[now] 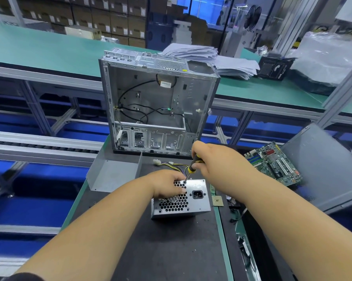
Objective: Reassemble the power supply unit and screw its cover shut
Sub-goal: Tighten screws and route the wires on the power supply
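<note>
The power supply unit is sitting on the dark mat of the near bench, its perforated face with the black mains socket turned toward the camera. No brand name or label on its casing is coming through legibly. Its yellow and black cables are trailing out behind it toward a white plug.

The left hand is lying over the unit's upper left corner, fingers curled down onto the honeycomb grille and pressing it in place. The right hand is closed around the handle of a yellow and black screwdriver, just above and behind the unit; the shaft is slanting down so that the tip is meeting the top edge of the casing, right beside the left fingertips.

A bent grey metal panel is lying to the left of the unit. Directly behind, an open computer case is standing upright with loose black wires inside. To the right, a green motherboard is resting against a grey side panel. A small square chip is lying just right of the unit. Further back, a stack of papers is piled on the green bench; its printing is too blurred to read.
</note>
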Action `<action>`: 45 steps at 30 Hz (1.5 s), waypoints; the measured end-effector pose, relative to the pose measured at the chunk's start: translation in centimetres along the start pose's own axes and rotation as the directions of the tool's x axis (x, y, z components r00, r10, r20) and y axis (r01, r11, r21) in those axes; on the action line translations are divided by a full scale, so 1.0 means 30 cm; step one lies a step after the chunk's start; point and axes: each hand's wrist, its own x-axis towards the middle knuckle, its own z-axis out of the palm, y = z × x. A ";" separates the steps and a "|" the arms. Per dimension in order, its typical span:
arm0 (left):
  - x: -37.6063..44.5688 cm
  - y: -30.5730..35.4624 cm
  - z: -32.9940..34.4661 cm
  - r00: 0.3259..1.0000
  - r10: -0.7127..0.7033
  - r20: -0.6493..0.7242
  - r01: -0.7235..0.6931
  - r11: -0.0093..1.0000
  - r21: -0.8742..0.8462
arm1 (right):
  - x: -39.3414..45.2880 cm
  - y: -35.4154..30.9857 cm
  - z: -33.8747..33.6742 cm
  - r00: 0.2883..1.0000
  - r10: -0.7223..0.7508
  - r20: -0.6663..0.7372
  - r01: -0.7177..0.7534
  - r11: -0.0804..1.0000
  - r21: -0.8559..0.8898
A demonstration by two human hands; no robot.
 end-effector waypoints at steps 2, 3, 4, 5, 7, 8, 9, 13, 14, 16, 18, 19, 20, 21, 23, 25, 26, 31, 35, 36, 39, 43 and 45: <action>0.001 0.000 0.000 1.000 0.005 0.000 -0.005 1.000 0.004 | 0.003 0.002 0.007 1.000 0.026 -0.016 -0.026 1.000 0.000; 0.003 -0.002 0.000 1.000 0.002 -0.001 -0.002 1.000 0.003 | 0.004 0.001 0.011 0.999 0.037 -0.022 -0.037 0.999 0.001; 0.004 -0.003 -0.001 1.000 0.002 0.000 -0.002 1.000 0.000 | 0.006 0.000 0.016 0.999 0.046 -0.030 -0.046 0.999 0.002; 0.006 -0.003 -0.001 1.000 -0.001 0.001 0.001 1.000 0.001 | 0.007 -0.002 0.021 0.998 0.056 -0.039 -0.056 0.998 0.006; 0.008 -0.004 -0.002 1.000 -0.005 0.004 0.005 1.000 0.004 | 0.012 -0.005 0.032 0.994 0.088 -0.061 -0.087 0.996 0.016; 0.010 -0.004 -0.004 1.000 -0.008 0.007 0.008 1.000 0.002 | 0.015 -0.005 0.038 0.991 0.108 -0.073 -0.107 0.994 0.014; 0.011 -0.004 -0.005 1.000 -0.016 0.012 0.016 1.000 -0.002 | 0.020 -0.005 0.045 0.988 0.130 -0.084 -0.130 0.991 0.005; 0.020 -0.009 -0.011 0.999 -0.015 0.042 0.016 0.999 -0.028 | 0.042 -0.005 0.065 0.975 0.194 -0.112 -0.196 0.980 -0.010; 0.022 -0.011 -0.012 0.999 -0.005 0.043 0.006 0.999 -0.032 | 0.048 -0.007 0.068 0.974 0.193 -0.117 -0.197 0.980 -0.018; 0.029 -0.016 -0.019 0.999 0.010 0.044 -0.008 0.999 -0.052 | 0.063 -0.010 0.072 0.972 0.192 -0.135 -0.196 0.980 -0.017; 0.039 -0.021 -0.027 0.998 0.019 0.054 -0.015 0.997 -0.072 | 0.080 -0.013 0.074 0.969 0.198 -0.151 -0.201 0.980 -0.006; 0.046 -0.026 -0.029 0.998 0.015 0.063 -0.011 0.998 -0.066 | 0.089 -0.014 0.075 0.969 0.198 -0.150 -0.201 0.980 -0.004; 0.052 -0.031 -0.033 0.997 0.017 0.072 -0.012 0.998 -0.065 | 0.098 -0.012 0.075 0.970 0.196 -0.141 -0.197 0.980 0.005; 0.060 -0.037 -0.037 0.997 0.011 0.081 -0.006 0.998 -0.065 | 0.106 -0.008 0.074 0.972 0.195 -0.128 -0.194 0.981 0.022; 0.074 -0.048 -0.045 0.996 0.022 0.090 -0.014 0.996 -0.089 | 0.113 0.006 0.065 0.970 0.220 -0.102 -0.213 0.974 0.077; 0.091 -0.059 -0.050 0.995 0.020 0.097 -0.010 0.995 -0.104 | 0.102 0.024 0.055 0.951 0.282 -0.123 -0.261 0.951 0.165; 0.093 -0.061 -0.054 0.994 0.024 0.105 -0.013 0.995 -0.102 | 0.091 0.032 0.053 0.934 0.322 -0.156 -0.283 0.932 0.226; 0.117 -0.056 -0.061 0.996 -0.061 0.070 0.071 0.986 -0.154 | 0.053 0.057 0.093 0.776 0.591 -0.219 -0.315 0.665 0.677; 0.135 -0.023 -0.060 0.985 -0.170 0.045 0.172 0.983 -0.068 | 0.063 0.084 0.172 0.714 0.698 -0.054 -0.287 0.362 0.887; 0.137 -0.011 -0.064 0.979 -0.199 0.044 0.201 0.978 -0.057 | 0.068 0.097 0.191 0.715 0.699 -0.023 -0.270 0.307 0.913; 0.142 0.017 -0.078 0.961 -0.278 0.009 0.278 0.960 -0.042 | 0.092 0.135 0.234 0.724 0.688 0.039 -0.211 0.167 0.963; 0.126 0.022 -0.078 0.938 -0.325 -0.121 0.313 0.943 -0.110 | 0.120 0.178 0.267 0.747 0.651 0.137 -0.150 -0.035 0.988; 0.106 0.008 -0.071 0.911 -0.342 -0.231 0.284 0.925 -0.251 | 0.131 0.189 0.277 0.772 0.609 0.182 -0.135 -0.123 0.983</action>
